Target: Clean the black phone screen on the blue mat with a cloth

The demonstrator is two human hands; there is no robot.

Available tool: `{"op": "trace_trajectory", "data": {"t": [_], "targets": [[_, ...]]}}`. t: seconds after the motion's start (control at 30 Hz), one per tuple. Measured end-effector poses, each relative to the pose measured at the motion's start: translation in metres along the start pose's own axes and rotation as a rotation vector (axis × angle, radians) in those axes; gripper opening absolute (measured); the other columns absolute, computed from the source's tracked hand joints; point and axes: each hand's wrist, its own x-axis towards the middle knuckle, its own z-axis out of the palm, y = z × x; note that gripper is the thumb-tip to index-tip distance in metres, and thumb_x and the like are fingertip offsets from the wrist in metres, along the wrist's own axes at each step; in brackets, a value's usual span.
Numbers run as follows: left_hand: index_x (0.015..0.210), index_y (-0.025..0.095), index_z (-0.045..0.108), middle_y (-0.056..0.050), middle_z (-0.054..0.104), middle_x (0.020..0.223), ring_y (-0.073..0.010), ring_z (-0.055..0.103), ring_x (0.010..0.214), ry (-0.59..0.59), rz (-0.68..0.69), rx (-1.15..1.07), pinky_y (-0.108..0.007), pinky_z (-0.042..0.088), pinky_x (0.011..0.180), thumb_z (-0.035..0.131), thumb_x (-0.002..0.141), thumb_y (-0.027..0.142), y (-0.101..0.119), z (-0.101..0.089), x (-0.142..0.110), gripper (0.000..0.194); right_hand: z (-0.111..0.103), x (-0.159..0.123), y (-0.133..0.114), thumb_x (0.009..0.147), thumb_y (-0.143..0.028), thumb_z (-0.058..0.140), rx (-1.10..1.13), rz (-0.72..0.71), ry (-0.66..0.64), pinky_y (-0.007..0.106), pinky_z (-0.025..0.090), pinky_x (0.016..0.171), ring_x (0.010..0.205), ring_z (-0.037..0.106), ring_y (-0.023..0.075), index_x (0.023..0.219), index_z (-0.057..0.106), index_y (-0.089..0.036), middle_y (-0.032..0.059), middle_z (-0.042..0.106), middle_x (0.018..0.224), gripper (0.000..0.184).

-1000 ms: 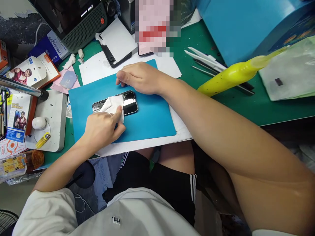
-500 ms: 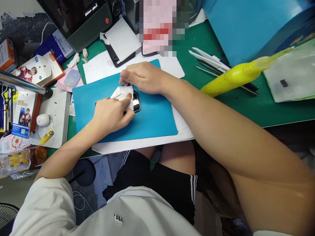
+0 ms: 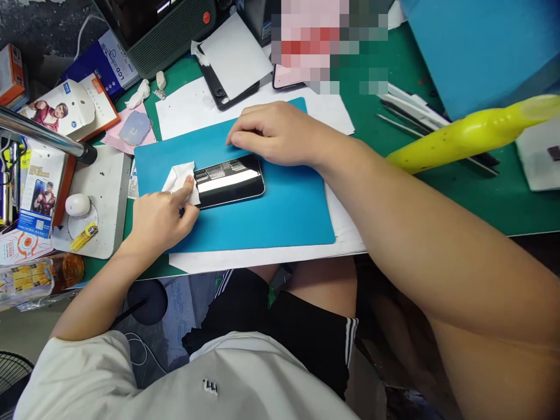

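A smartphone with a dark, glossy face lies on the blue mat, its screen reflecting light. My left hand presses a white wipe against the phone's left end, fingers closed on it. The left edge of the phone is hidden under the wipe and hand. Just beyond the phone's upper right corner, my right hand rests on the mat with fingers loosely curled. Its fingertips are partly hidden, and I see nothing in them.
Behind the mat lies a black phone-like frame under a white sheet. A yellow bottle and thin tools are to the right. On the left, a grey pad carries a yellow lighter; boxes stand beside it.
My left hand and the wipe have slid left along the phone, uncovering most of its screen. My right hand stays near the phone's far edge. The view has shifted slightly.
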Motion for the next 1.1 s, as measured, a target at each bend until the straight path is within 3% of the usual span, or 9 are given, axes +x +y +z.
{"op": "trace_trajectory", "data": {"t": [0.17, 0.3, 0.43, 0.63, 0.87, 1.0, 1.1], "targets": [[0.148, 0.019, 0.073, -0.007, 0.075, 0.068, -0.0231, 0.068, 0.061, 0.016, 0.011, 0.006, -0.032, 0.030, 0.057, 0.049, 0.094, 0.034, -0.007, 0.011, -0.018, 0.061, -0.002, -0.006, -0.007, 0.102, -0.057, 0.059, -0.117, -0.015, -0.068, 0.050, 0.055, 0.091, 0.104, 0.071, 0.0321, 0.105, 0.081, -0.030, 0.0080, 0.082, 0.112, 0.035], [0.144, 0.018, 0.076, -0.005, 0.070, 0.061, -0.0217, 0.064, 0.057, 0.071, 0.039, -0.023, -0.032, 0.029, 0.056, 0.050, 0.094, 0.032, -0.009, 0.022, -0.033, 0.058, -0.003, -0.016, -0.017, 0.095, -0.071, 0.065, -0.220, -0.035, -0.172, 0.051, 0.054, 0.087, 0.107, 0.068, 0.0363, 0.117, 0.078, -0.030, 0.0103, 0.078, 0.116, 0.048], [0.137, 0.015, 0.079, -0.002, 0.064, 0.055, -0.0194, 0.059, 0.053, 0.152, 0.104, -0.026, -0.032, 0.030, 0.055, 0.050, 0.097, 0.029, -0.010, 0.030, -0.041, 0.052, 0.002, -0.020, -0.018, 0.085, -0.088, 0.068, -0.259, -0.087, -0.223, 0.048, 0.052, 0.083, 0.105, 0.065, 0.0368, 0.116, 0.076, -0.029, 0.0117, 0.074, 0.112, 0.066], [0.127, 0.010, 0.082, 0.000, 0.059, 0.050, -0.0173, 0.057, 0.048, 0.303, 0.245, -0.009, -0.032, 0.031, 0.052, 0.051, 0.099, 0.022, -0.015, 0.029, -0.037, 0.043, 0.008, -0.015, -0.022, 0.108, -0.080, 0.017, -0.269, -0.045, -0.168, 0.047, 0.049, 0.081, 0.095, 0.065, 0.0312, 0.102, 0.075, -0.025, 0.0118, 0.070, 0.099, 0.080], [0.134, 0.007, 0.078, -0.004, 0.066, 0.056, -0.0199, 0.065, 0.055, 0.227, 0.264, -0.018, -0.031, 0.038, 0.054, 0.050, 0.099, 0.025, -0.012, 0.026, -0.016, 0.048, 0.012, -0.018, -0.022, 0.107, -0.080, 0.015, -0.272, -0.001, -0.114, 0.048, 0.051, 0.080, 0.094, 0.069, 0.0314, 0.097, 0.073, -0.029, 0.0105, 0.072, 0.097, 0.078], [0.146, 0.009, 0.072, -0.004, 0.068, 0.059, -0.0214, 0.068, 0.059, 0.167, 0.199, -0.038, -0.031, 0.039, 0.056, 0.049, 0.097, 0.026, -0.012, 0.029, -0.006, 0.057, 0.018, -0.018, -0.026, 0.112, -0.073, 0.016, -0.348, 0.011, -0.082, 0.047, 0.051, 0.078, 0.090, 0.068, 0.0305, 0.096, 0.071, -0.027, 0.0102, 0.070, 0.093, 0.074], [0.145, 0.006, 0.072, -0.006, 0.068, 0.059, -0.0224, 0.067, 0.057, 0.163, 0.147, -0.039, -0.032, 0.037, 0.054, 0.049, 0.098, 0.030, -0.017, 0.032, -0.006, 0.058, 0.021, -0.017, -0.027, 0.109, -0.079, 0.019, -0.444, -0.035, -0.095, 0.045, 0.049, 0.074, 0.087, 0.067, 0.0301, 0.098, 0.069, -0.024, 0.0106, 0.069, 0.092, 0.075]]}}
